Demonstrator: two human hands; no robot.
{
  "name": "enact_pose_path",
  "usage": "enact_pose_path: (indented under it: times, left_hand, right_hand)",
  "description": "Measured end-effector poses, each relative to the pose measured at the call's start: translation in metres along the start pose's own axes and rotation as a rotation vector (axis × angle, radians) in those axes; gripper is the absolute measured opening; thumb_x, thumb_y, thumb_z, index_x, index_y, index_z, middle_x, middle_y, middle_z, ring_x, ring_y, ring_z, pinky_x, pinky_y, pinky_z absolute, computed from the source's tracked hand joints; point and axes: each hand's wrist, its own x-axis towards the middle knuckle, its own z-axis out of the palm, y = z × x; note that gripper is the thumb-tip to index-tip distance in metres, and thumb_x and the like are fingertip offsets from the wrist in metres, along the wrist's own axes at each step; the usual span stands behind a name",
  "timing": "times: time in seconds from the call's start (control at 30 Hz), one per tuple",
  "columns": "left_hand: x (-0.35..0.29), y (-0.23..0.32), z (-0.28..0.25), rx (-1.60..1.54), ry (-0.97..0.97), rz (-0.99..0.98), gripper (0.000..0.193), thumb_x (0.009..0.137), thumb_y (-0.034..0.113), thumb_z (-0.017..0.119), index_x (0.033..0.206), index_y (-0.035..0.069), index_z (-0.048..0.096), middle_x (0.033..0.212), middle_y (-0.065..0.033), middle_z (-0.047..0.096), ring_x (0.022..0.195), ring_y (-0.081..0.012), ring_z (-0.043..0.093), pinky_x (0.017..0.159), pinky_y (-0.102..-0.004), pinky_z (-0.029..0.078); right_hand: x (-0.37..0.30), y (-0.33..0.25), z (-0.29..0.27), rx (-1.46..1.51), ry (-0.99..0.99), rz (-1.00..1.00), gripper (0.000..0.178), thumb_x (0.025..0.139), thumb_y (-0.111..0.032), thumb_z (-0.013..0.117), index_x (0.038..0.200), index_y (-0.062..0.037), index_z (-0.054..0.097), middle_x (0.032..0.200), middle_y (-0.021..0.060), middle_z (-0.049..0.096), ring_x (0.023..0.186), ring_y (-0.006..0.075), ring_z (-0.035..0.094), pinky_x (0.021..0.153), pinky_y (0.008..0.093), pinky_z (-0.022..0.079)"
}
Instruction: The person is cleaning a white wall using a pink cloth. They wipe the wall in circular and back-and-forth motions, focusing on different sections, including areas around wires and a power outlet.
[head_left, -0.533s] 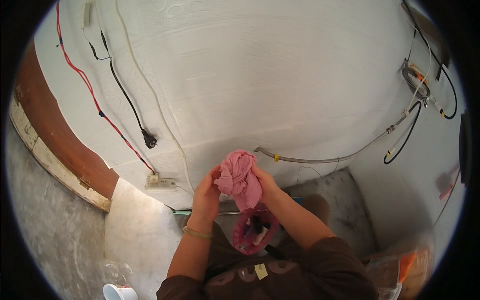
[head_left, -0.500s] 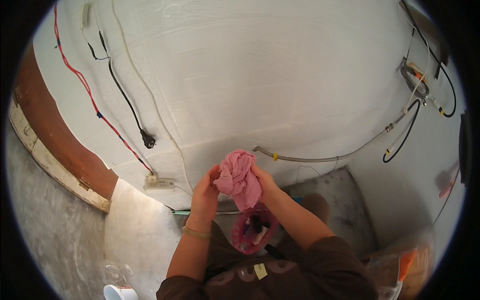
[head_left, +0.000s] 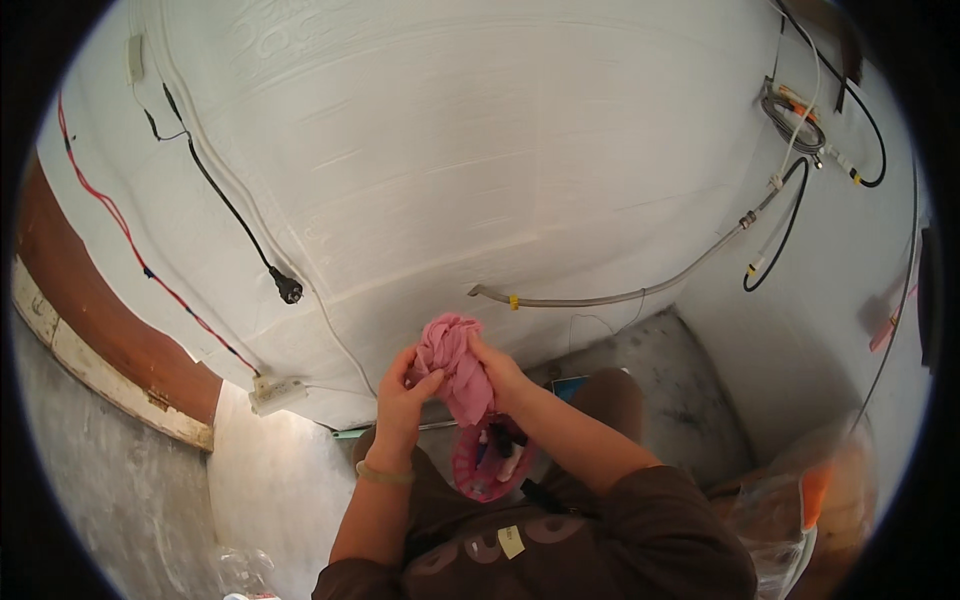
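A crumpled pink cloth (head_left: 458,370) is bunched between my two hands, in front of my body and above my lap. My left hand (head_left: 405,390) grips its left side, with the thumb lying across the folds. On the other side my right hand (head_left: 503,375) is closed on the cloth's right edge. The cloth's lower end hangs down towards a pink plastic basket (head_left: 466,478) between my legs. Inside that basket lie small dark and pale items, partly covered by the cloth and my right forearm.
A grey hose (head_left: 600,302) runs along the white wall ahead. A black plug (head_left: 287,288) hangs on its cable, and a white power strip (head_left: 275,395) sits at lower left. Clear plastic wrapping (head_left: 770,520) lies at right, a wooden door frame (head_left: 130,300) at left.
My hands and the cloth have shifted slightly left and down in view. My left thumb now lies over the cloth's front. The whole view has moved a little, and the white bucket has mostly left it.
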Motion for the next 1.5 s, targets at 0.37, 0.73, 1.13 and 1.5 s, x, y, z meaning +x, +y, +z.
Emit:
enact_pose_path:
  times: [0.37, 0.73, 1.13, 1.5]
  left_hand:
    - [0.002, -0.018, 0.015, 0.064, -0.033, 0.011, 0.029, 0.088, 0.007, 0.066, 0.114, -0.003, 0.060, 0.108, -0.0082, 0.064, 0.096, -0.0147, 0.059, 0.084, -0.0283, 0.049]
    - [0.029, -0.022, 0.024, 0.184, -0.008, 0.197, 0.030, 0.095, 0.016, 0.063, 0.120, 0.000, 0.060, 0.114, -0.0069, 0.063, 0.102, -0.0132, 0.058, 0.087, -0.0275, 0.048]
    - [0.052, -0.036, 0.037, 0.457, 0.018, 0.299, 0.057, 0.085, 0.017, 0.072, 0.136, 0.004, 0.051, 0.134, -0.0132, 0.053, 0.119, -0.0238, 0.055, 0.088, -0.0338, 0.051]
    - [0.100, 0.009, 0.089, 0.648, 0.127, 0.827, 0.068, 0.078, 0.009, 0.069, 0.142, 0.003, 0.045, 0.147, -0.0240, 0.038, 0.133, -0.0380, 0.041, 0.110, -0.0440, 0.034]
  right_hand:
    - [-0.014, -0.001, -0.018, 0.001, 0.186, -0.147, 0.035, 0.100, -0.026, 0.052, 0.124, -0.0008, 0.055, 0.114, 0.0134, 0.065, 0.101, 0.0238, 0.066, 0.088, 0.0366, 0.054]
    - [-0.021, -0.037, -0.013, -0.033, 0.294, -0.284, 0.037, 0.099, -0.027, 0.052, 0.126, -0.0010, 0.055, 0.120, 0.0134, 0.064, 0.107, 0.0255, 0.064, 0.095, 0.0398, 0.051]
    - [-0.007, -0.100, -0.021, 0.119, 0.348, -0.758, 0.034, 0.099, -0.020, 0.055, 0.129, -0.0035, 0.050, 0.118, 0.0094, 0.061, 0.107, 0.0221, 0.061, 0.090, 0.0367, 0.051]
    - [0.024, -0.092, 0.003, -0.220, -0.219, -0.249, 0.073, 0.100, -0.060, 0.028, 0.145, -0.0029, 0.036, 0.139, 0.0101, 0.050, 0.125, 0.0216, 0.049, 0.102, 0.0375, 0.041]
